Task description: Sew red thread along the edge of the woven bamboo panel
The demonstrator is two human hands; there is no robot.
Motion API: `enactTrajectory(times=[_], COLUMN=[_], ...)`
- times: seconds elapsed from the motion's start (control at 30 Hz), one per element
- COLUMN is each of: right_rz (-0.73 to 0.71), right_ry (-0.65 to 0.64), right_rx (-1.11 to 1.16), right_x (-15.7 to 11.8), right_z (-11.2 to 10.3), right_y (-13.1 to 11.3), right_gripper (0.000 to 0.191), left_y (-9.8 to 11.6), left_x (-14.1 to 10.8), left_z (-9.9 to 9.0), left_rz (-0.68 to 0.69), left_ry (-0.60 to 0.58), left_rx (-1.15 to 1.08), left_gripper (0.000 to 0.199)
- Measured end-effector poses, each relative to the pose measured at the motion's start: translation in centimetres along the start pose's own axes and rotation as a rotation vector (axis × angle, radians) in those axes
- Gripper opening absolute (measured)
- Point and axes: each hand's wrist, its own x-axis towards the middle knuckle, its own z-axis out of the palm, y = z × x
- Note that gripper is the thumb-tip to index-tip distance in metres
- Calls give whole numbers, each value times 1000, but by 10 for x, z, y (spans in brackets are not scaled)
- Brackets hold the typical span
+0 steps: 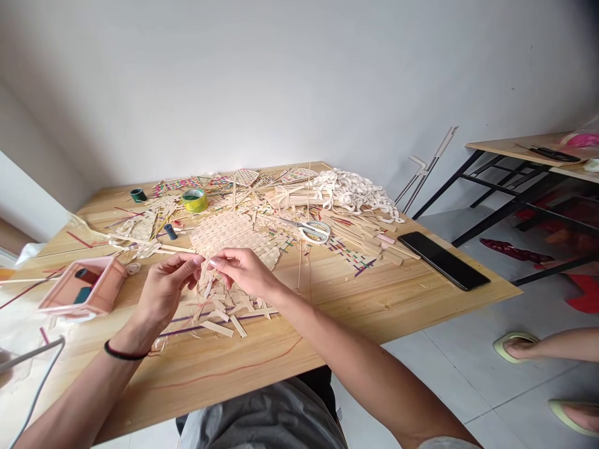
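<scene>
My left hand (171, 280) and my right hand (243, 269) come close together over the near part of the table, thumb and forefinger pinched on each. Whatever lies between the fingertips is too fine to make out. Just beyond them is a pale woven mat (229, 232) of flat strips. Short cut strips (229, 312) are scattered below the hands. White-handled scissors (314, 232) rest to the right of the mat, blades pointing left. A thin red thread (234, 372) trails across the wood in front of me.
A pink bin (88, 290) holding dark spools stands left. Yellow tape (194, 200), a dark blue spool (170, 232) and a green roll (138, 195) sit farther back. White straps (350, 190), wooden sticks (360, 234) and a black phone (442, 260) lie right. Another person's feet (517, 346) show at right.
</scene>
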Motion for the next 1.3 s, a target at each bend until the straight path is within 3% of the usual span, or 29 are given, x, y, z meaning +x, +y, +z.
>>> enactTrajectory(times=[0.17,0.3,0.4,0.47,0.57,0.7,0.8,0.93,1.2,1.3], right_rz=[-37,-190,-225,-168,-44,44,61,-5,-137,-160], right_ry=[77,88,-31,-163,-307,-373,-348,-275,-241,-207], right_rx=[-37,-114,-85,28,191,304,336,171,-41,-75], right_x=[2,2,2,2,1,-1,-3,-5,-5,-5], right_z=[-2,-4,-5,-6,-7,-7,-6,-6,-6,-5], right_y=[4,2,0,-1,-2,-6,-10,-15,-19,-20], right_gripper=[35,23,18,19,23,29,29,25,24,21], left_y=[-2,-2,2,4,5,4,4,5,8,9], left_x=[2,1,-1,-2,-1,2,2,1,-2,-3], left_z=[-4,-6,-5,-6,-10,-15,-15,-13,-7,-6], left_rz=[-37,-82,-78,-62,-48,-102,-130,-162,-236,-220], left_ry=[-46,-255,-425,-462,-429,-335,-259,-207,-343,-345], left_rx=[9,96,220,295,280,120,12,-95,-212,-208], left_gripper=[36,36,38,39,37,29,27,29,27,25])
